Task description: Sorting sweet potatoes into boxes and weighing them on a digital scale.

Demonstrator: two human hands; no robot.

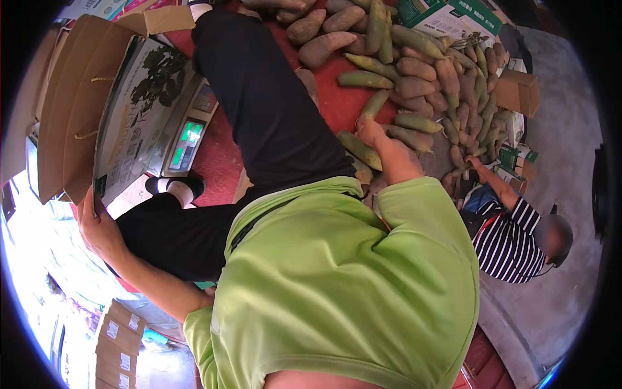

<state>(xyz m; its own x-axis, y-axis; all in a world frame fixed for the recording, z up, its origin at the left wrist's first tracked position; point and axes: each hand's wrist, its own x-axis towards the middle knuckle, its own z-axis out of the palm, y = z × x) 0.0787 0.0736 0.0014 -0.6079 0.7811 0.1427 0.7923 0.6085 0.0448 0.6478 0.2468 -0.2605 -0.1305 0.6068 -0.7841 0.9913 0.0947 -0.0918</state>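
Fingers of right hand (370,131) closed round a green-brown tuber (374,104) — firm, weighty, best gripped mid-length; left hand (97,223) pinching printed carton (129,123) at its stiff lower edge.

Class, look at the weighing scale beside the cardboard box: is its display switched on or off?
On: the scale display glows with green digits.
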